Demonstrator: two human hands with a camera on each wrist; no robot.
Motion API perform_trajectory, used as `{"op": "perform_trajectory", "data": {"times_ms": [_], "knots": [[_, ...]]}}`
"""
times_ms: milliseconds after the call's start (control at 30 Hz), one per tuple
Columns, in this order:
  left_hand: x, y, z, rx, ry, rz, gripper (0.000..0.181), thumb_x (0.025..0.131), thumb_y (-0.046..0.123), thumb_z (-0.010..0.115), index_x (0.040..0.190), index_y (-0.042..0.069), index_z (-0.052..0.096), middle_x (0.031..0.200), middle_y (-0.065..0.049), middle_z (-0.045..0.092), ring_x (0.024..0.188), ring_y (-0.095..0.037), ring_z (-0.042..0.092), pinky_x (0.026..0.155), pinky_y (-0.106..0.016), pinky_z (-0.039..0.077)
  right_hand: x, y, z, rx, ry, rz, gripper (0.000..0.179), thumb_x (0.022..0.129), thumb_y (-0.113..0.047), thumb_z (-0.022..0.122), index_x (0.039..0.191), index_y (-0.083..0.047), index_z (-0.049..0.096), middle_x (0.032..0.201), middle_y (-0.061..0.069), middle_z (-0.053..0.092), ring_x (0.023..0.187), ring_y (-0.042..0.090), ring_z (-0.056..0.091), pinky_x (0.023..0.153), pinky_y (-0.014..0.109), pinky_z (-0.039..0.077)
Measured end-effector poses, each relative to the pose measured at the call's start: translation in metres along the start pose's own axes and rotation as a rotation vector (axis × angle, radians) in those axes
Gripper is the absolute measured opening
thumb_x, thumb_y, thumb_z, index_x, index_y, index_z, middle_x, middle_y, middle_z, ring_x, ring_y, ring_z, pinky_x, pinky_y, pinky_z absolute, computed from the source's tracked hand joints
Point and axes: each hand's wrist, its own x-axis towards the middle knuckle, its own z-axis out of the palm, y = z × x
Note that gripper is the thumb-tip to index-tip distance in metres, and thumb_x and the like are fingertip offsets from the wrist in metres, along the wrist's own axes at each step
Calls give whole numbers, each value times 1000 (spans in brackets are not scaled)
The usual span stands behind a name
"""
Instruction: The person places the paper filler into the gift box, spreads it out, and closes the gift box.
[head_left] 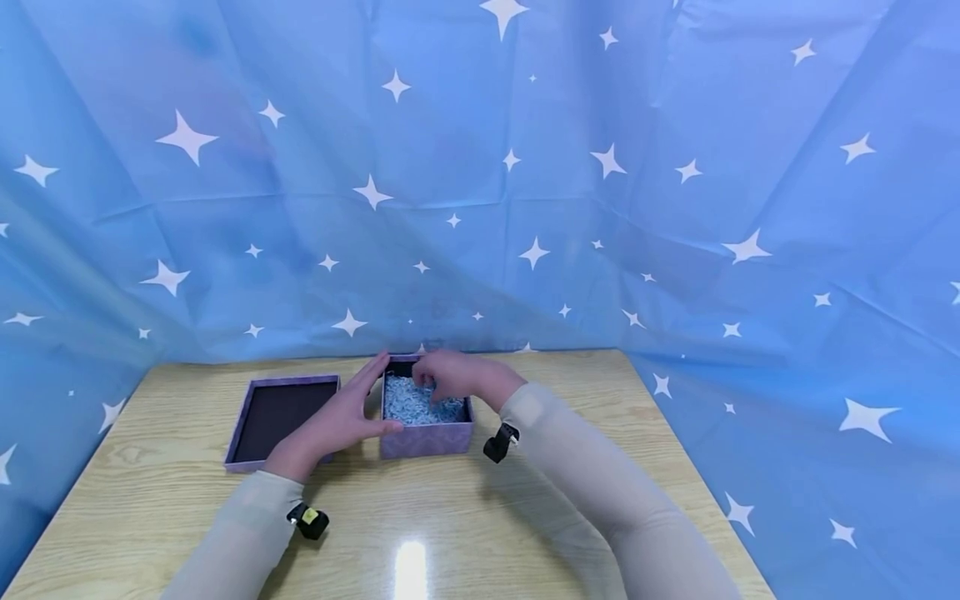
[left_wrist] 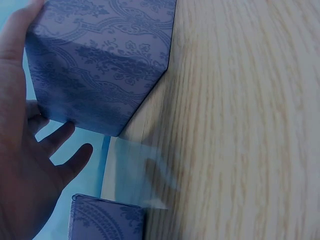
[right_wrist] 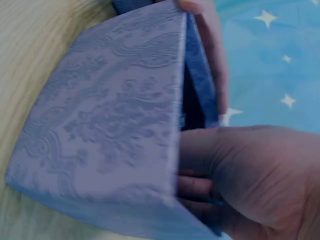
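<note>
bent fingers point(head_left: 424, 367) of the right hand point(head_left: 459, 375) reach inside a purple damask-patterned box point(head_left: 427, 442), over pale-blue shredded paper point(head_left: 405, 402); whether they pinch any strands i cannot tell. the left hand point(head_left: 337, 421) has its fingers spread apart, thumb at the near rim and fingertips at the far left corner. the right hand hides the box's far right corner and some of the shredded paper from the head view. just left of the box lies a matching lid point(head_left: 281, 417), its black inside facing up, part of its right side covered by the left hand. black wrist cameras point(head_left: 311, 523) show beside pale sleeves point(head_left: 232, 533). box and lid rest on a wood-grain table point(head_left: 450, 517), a blue star-printed curtain point(head_left: 465, 279) behind its far edge.
</note>
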Motion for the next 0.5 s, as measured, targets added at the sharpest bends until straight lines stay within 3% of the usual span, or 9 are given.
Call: {"op": "perform_trajectory", "data": {"times_ms": [100, 300, 400, 500], "knots": [[0, 0, 0, -1, 0, 5, 121, 93, 57, 87, 180, 35, 6, 187, -5, 3, 167, -44, 20, 121, -75, 33, 7, 0, 8, -48, -38, 37, 15, 102, 2, 76, 106, -12, 75, 91, 0, 67, 81, 14, 55, 77, 30, 49], [0, 2, -1, -1, -3, 15, 122, 92, 60, 87, 180, 35, 6, 187, -7, 4, 167, -42, 18, 123, -74, 31, 15, -6, 21, -202, -93, 133, 26, 111, -3, 64, 92, -20, 69, 83, -5, 64, 75, 12, 54, 71, 29, 44], [0, 2, -1, 6, 1, 12, 122, 92, 59, 87, 180, 35, 6, 187, -7, 4, 167, -42, 19, 123, -74, 31, 14, -8, 22, -217, -73, 133, 24, 111, -4, 65, 94, -20, 71, 86, -3, 67, 76, 13, 55, 72, 30, 45], [-1, 2, -1, 7, 3, 8, 121, 93, 56, 88, 180, 34, 6, 187, -8, 4, 167, -42, 19, 123, -74, 31, 10, -6, 22, -159, -29, 117, 18, 109, -3, 68, 107, -19, 77, 98, -3, 72, 84, 11, 61, 77, 28, 51]]}}
